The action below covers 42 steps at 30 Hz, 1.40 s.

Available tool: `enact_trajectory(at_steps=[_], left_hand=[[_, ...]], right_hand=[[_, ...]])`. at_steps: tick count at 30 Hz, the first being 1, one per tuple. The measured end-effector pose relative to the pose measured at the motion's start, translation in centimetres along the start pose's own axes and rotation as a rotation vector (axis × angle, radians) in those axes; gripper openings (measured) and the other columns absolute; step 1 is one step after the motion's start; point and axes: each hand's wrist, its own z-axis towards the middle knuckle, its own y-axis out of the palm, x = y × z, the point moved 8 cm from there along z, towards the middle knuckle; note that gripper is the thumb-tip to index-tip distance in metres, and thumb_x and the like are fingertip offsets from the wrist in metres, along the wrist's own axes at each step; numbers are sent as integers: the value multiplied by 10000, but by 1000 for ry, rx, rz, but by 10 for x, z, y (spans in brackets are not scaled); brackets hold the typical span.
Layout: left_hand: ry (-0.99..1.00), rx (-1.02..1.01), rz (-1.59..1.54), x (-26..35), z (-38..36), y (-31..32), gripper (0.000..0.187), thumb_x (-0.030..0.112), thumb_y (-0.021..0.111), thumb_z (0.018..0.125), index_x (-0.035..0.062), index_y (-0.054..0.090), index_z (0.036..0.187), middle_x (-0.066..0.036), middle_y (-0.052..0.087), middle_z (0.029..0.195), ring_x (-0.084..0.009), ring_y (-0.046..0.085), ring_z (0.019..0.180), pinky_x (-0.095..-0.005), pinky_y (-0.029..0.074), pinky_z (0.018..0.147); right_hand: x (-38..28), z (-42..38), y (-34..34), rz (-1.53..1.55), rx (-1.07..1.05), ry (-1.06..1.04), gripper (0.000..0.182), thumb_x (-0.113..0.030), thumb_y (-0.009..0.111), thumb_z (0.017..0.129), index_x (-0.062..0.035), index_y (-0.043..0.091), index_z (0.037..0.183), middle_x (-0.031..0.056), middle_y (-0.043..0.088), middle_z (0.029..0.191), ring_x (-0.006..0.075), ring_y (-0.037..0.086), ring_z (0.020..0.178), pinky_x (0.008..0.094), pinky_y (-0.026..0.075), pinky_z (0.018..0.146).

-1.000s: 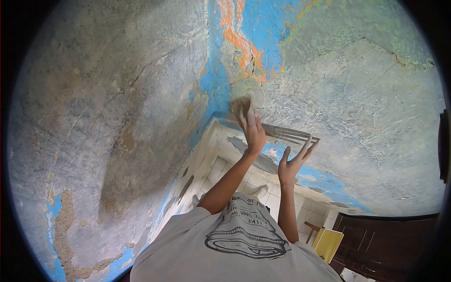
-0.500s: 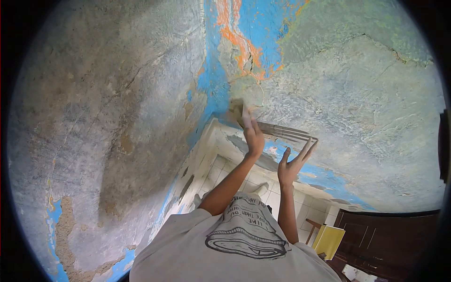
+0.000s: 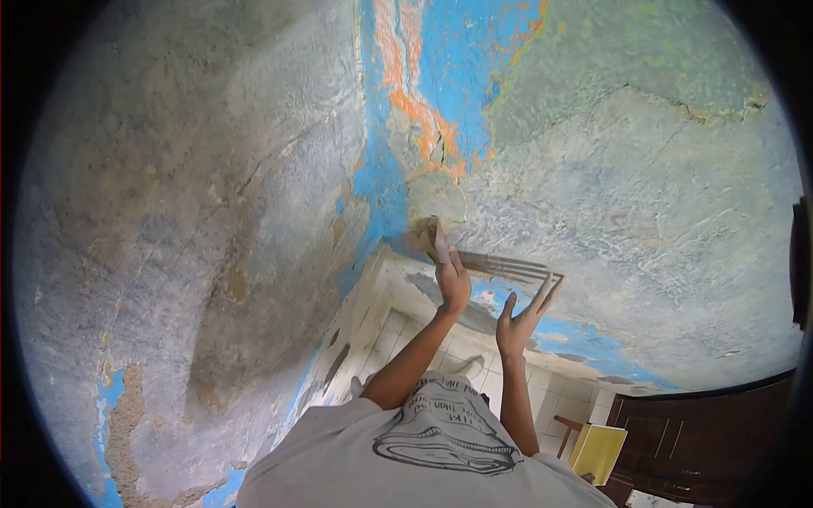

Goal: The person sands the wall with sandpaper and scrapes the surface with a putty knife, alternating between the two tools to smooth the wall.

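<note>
My left hand [image 3: 454, 286] is closed and raised to the wall beside the corner. At its fingertips is a small flat grey-brown piece [image 3: 430, 230], blurred against the plaster; I cannot tell what kind of thing it is. A dark striped strip [image 3: 508, 266] runs from near this hand toward my right hand [image 3: 520, 326]. The right hand is open, its thumb apart and its long fingers stretched up to the strip's right end. Behind both hands is the rough grey wall [image 3: 610, 212], with blue and orange paint patches [image 3: 457, 76] above.
Another stained grey wall [image 3: 237, 169] meets it at the left. Below the hands are a tiled floor [image 3: 542, 389] and patchy blue paint [image 3: 584, 339]. At lower right stand dark brown cabinets [image 3: 669, 432] and a yellow panel [image 3: 599, 453] with wooden legs.
The wall, the strip and both hands all sit lower in view, as my head has tilted upward. My left hand stays by the corner; the right keeps its spread pose at the strip's end.
</note>
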Motion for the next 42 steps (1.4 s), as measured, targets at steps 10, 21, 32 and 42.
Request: enact_trajectory(at_steps=[10, 21, 32, 42], left_hand=[[203, 15, -56, 43, 16, 26, 429, 100, 401, 1115, -96, 384, 1496, -356, 486, 1442, -481, 477, 1362, -475, 371, 1129], [274, -74, -134, 123, 39, 31, 506, 151, 331, 1141, -96, 251, 1576, -313, 348, 1585, -408, 363, 1479, -447, 300, 1197], [416, -57, -33, 145, 58, 20, 472, 145, 369, 1132, -102, 342, 1534, -309, 389, 1563, -433, 382, 1464, -473, 315, 1195], [339, -45, 77, 63, 3, 22, 447, 115, 409, 1117, -129, 392, 1491, -354, 383, 1552, -498, 319, 1477, -486, 275, 1199]], right_hand=[[14, -4, 1, 24, 7, 75, 827, 33, 591, 939, -53, 179, 1651, 247, 50, 1720, 489, 52, 1574, 570, 138, 1258], [19, -3, -14, 24, 54, 89, 841, 34, 597, 934, -58, 170, 1652, 252, 55, 1717, 477, 62, 1575, 571, 127, 1266], [14, -19, -8, 56, 22, 140, 849, 51, 586, 919, -41, 165, 1650, 255, 46, 1718, 466, 60, 1580, 553, 117, 1268], [16, -25, 0, 61, -24, 105, 822, 40, 578, 930, -31, 179, 1644, 260, 23, 1718, 470, 60, 1579, 554, 145, 1263]])
